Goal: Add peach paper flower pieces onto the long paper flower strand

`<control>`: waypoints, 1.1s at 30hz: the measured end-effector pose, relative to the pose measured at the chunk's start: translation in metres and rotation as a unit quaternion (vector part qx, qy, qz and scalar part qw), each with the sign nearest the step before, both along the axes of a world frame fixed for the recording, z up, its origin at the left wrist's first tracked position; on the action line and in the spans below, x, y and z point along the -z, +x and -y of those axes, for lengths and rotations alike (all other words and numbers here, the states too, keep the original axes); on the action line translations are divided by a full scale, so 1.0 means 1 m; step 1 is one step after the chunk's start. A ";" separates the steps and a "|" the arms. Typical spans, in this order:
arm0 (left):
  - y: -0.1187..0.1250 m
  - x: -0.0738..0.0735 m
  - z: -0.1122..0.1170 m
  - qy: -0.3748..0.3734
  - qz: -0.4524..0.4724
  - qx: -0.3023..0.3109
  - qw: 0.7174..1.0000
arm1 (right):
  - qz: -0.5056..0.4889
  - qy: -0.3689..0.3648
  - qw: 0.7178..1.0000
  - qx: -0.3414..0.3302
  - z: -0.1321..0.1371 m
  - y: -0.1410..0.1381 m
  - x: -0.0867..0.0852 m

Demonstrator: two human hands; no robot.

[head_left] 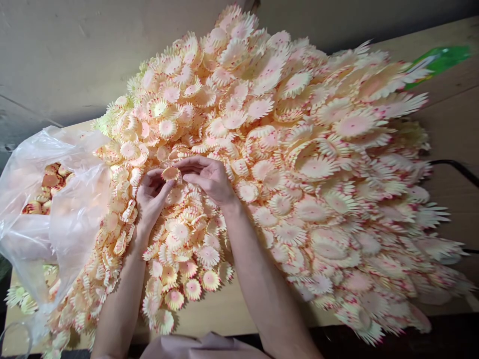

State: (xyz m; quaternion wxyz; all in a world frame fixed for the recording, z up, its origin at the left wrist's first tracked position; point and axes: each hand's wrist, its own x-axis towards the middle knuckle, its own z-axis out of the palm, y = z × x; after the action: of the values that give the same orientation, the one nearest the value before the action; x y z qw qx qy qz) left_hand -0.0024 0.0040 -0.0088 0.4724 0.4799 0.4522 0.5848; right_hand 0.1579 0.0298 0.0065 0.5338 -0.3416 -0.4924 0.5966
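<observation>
Hands: two, both the person's own, meeting at the scene's middle over the heap.
Left hand (151,197): its fingers (164,189) are pinched on one small peach fabric flower head (171,173) from below.
Right hand (209,177): its fingers (190,163) are drawn together on the same flower's right edge.
Held flower: one, lifted just above the heap, between the two hands.
Heap: one pile of cream-and-pink fabric flower heads (299,149), far too many to count, covering most of the wooden worktop (452,129).
Bag: one clear plastic bag (56,219) at the left, touching the pile, with more flower heads inside.
Far right: one green plastic piece (437,60) at the pile's edge.
Right: one black cable (456,167) on the worktop.
</observation>
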 end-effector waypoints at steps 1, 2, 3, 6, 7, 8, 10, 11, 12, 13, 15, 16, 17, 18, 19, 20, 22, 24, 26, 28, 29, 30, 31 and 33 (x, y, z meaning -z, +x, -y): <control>0.000 0.000 0.000 -0.003 0.002 -0.002 1.000 | 0.002 0.000 1.000 -0.003 0.000 0.000 0.001; 0.000 0.000 0.000 -0.005 0.002 -0.002 1.000 | 0.004 -0.001 1.000 -0.006 0.000 -0.001 0.002; 0.001 0.000 0.000 -0.006 0.002 -0.001 1.000 | 0.008 -0.003 1.000 -0.008 -0.001 -0.001 0.004; 0.001 0.000 -0.001 0.002 0.003 -0.006 1.000 | 0.020 -0.006 1.000 -0.004 -0.001 -0.002 0.005; 0.000 0.001 -0.001 0.006 0.003 -0.007 1.000 | 0.021 -0.004 1.000 0.002 -0.002 -0.003 0.006; 0.000 0.001 -0.001 0.009 0.003 -0.006 1.000 | 0.021 0.000 1.000 0.008 -0.002 -0.003 0.006; 0.000 0.001 -0.001 0.010 -0.002 -0.003 1.000 | 0.019 0.011 1.000 0.020 -0.002 -0.002 0.005; -0.001 0.000 -0.001 0.008 -0.006 -0.001 1.000 | 0.019 0.014 0.999 0.025 -0.002 -0.002 0.004; -0.001 0.000 -0.001 0.007 -0.011 -0.002 1.000 | 0.018 0.012 0.999 0.028 -0.002 -0.002 0.004; -0.001 0.000 0.000 0.005 -0.016 -0.005 1.000 | 0.017 0.005 0.999 0.028 -0.001 -0.002 0.003; -0.001 0.000 0.000 0.006 -0.018 -0.009 1.000 | 0.016 -0.012 1.000 0.022 -0.001 -0.001 0.002; -0.001 0.000 0.000 0.006 -0.016 -0.009 1.000 | 0.016 -0.018 1.000 0.019 -0.001 -0.001 0.001; -0.001 0.000 0.000 0.007 -0.012 -0.007 1.000 | 0.017 -0.019 1.000 0.018 0.000 -0.001 0.001; -0.001 0.000 0.000 0.007 -0.009 -0.006 1.000 | 0.020 -0.017 1.000 0.017 0.000 -0.001 0.000; -0.001 0.001 0.000 0.007 -0.008 -0.004 1.000 | 0.022 -0.013 1.000 0.018 0.000 -0.001 0.000; -0.001 0.002 0.000 0.006 -0.009 -0.004 1.000 | 0.023 -0.011 0.999 0.020 0.000 -0.001 0.000; -0.002 0.003 0.000 0.006 -0.012 -0.006 1.000 | 0.022 -0.012 0.999 0.021 0.000 -0.001 0.000; -0.002 0.004 -0.001 0.006 -0.015 -0.008 1.000 | 0.017 -0.015 1.000 0.020 0.000 -0.001 0.000; -0.002 0.004 -0.001 0.006 -0.017 -0.006 1.000 | 0.009 -0.016 1.000 0.015 0.000 -0.001 0.001; -0.002 0.002 0.000 0.011 -0.021 -0.004 1.000 | 0.006 -0.012 1.000 0.009 -0.001 -0.001 0.003; -0.002 0.001 0.000 0.014 -0.024 -0.002 1.000 | 0.007 -0.009 1.000 0.007 -0.001 -0.001 0.005; -0.001 -0.001 0.000 0.017 -0.028 -0.001 0.999 | 0.010 -0.005 1.000 0.007 -0.001 -0.001 0.006; -0.001 -0.002 0.001 0.019 -0.035 -0.002 0.999 | 0.013 -0.003 1.000 0.009 -0.002 -0.001 0.007; -0.001 -0.004 0.001 0.021 -0.045 -0.003 0.999 | 0.017 -0.002 1.000 0.014 -0.003 -0.002 0.008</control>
State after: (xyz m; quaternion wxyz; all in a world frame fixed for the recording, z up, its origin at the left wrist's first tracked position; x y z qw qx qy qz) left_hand -0.0032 0.0026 -0.0048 0.4399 0.5144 0.4620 0.5731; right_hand 0.1563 0.0323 -0.0017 0.5329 -0.3598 -0.4957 0.5838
